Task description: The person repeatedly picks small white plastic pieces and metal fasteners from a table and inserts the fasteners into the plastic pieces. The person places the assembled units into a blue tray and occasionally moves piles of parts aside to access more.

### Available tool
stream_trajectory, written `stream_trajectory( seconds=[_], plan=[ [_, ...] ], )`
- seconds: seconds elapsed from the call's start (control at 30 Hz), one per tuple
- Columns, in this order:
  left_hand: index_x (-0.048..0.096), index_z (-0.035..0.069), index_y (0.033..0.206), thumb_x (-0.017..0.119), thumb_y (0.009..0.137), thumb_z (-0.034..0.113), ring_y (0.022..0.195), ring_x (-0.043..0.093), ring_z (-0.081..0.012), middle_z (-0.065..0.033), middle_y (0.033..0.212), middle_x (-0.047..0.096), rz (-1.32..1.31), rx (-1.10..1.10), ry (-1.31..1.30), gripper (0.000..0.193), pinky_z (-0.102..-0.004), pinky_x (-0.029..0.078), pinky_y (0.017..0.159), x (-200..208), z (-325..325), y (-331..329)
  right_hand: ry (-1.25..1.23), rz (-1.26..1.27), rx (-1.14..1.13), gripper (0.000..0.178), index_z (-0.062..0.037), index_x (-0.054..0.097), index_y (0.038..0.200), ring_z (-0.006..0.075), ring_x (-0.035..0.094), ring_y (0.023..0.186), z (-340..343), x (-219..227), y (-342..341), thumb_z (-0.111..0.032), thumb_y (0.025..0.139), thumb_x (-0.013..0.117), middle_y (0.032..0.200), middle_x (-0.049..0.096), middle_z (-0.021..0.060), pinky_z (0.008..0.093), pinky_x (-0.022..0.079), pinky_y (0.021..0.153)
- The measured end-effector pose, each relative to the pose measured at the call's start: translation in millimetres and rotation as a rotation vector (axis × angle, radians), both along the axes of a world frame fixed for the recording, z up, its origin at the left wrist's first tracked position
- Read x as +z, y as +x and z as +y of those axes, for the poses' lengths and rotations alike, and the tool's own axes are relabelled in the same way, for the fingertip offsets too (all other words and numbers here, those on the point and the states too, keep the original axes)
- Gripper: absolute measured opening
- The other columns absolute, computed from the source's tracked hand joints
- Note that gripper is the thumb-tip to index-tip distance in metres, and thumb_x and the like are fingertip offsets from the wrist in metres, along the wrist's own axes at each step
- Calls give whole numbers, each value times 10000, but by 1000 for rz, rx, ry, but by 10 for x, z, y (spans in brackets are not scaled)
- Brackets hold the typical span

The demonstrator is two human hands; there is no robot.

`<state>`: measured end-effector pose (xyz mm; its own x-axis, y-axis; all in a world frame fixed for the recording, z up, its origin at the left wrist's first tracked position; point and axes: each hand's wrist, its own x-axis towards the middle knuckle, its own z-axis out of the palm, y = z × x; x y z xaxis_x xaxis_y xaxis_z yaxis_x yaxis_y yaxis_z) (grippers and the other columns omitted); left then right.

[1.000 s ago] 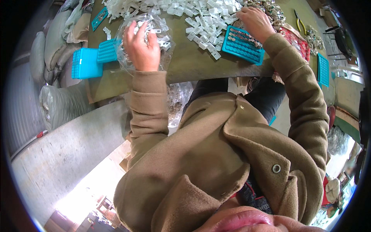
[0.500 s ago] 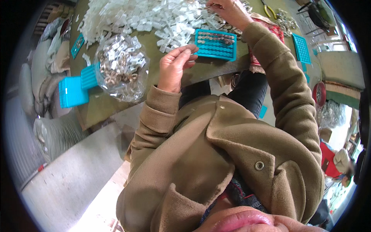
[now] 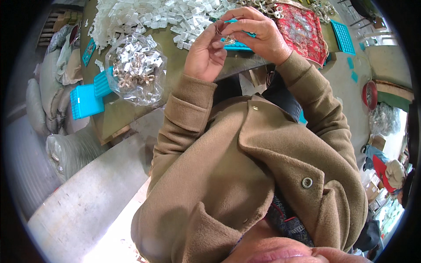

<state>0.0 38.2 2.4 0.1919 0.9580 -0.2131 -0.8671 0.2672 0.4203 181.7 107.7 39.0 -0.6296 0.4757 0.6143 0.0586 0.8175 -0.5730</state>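
Right hand pinches a small shiny piece over a blue tray the hands half hide; I can't tell whether the left hand grips it. White pieces heap beyond, a clear bag left, red cloth right.

Right of the rounded clear plastic bag, the small looped shiny piece is pale gold and the flat cloth red, mottled whitish; left of it, stacked rectangular plastic trays are turquoise.

head, left fisheye | faces down | coat close | table beyond
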Motion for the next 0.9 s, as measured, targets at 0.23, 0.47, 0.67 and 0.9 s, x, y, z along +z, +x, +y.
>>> stream_trajectory(
  seconds=[0.23, 0.47, 0.67, 0.9],
  plan=[
    [632, 58, 1134, 662, 940, 164, 615, 440, -7, -22, 1018, 686, 93, 15, -37, 224, -152, 354, 510, 60, -114, 77, 66, -80, -279, 193, -62, 692, 956, 269, 638, 968, -296, -133, 149, 8, 777, 708, 1049, 629, 94, 361, 535, 807],
    [629, 7, 1146, 633, 952, 179, 551, 402, -4, 29, 780, 585, 220, -43, -71, 259, -151, 318, 466, 81, -179, 137, -544, -57, -175, 222, -29, 687, 1132, 196, 657, 981, -374, -188, 295, -94, 925, 640, 1104, 677, 92, 306, 538, 850],
    [585, -21, 1140, 590, 991, 189, 493, 349, -3, 44, 715, 493, 159, -235, -120, 258, -153, 290, 415, 107, -262, 268, -758, 239, 7, 238, -45, 696, 1177, 111, 666, 947, -384, -298, 343, -103, 955, 636, 1078, 716, 60, 262, 543, 892],
    [605, 12, 1014, 629, 957, 164, 489, 362, -23, 49, 676, 488, 159, -193, -279, 164, -172, 285, 421, 135, -325, 286, -721, 263, -50, 238, -55, 702, 1167, 111, 656, 979, -442, -397, 420, -69, 933, 658, 1095, 714, 54, 257, 542, 895]
  ],
)
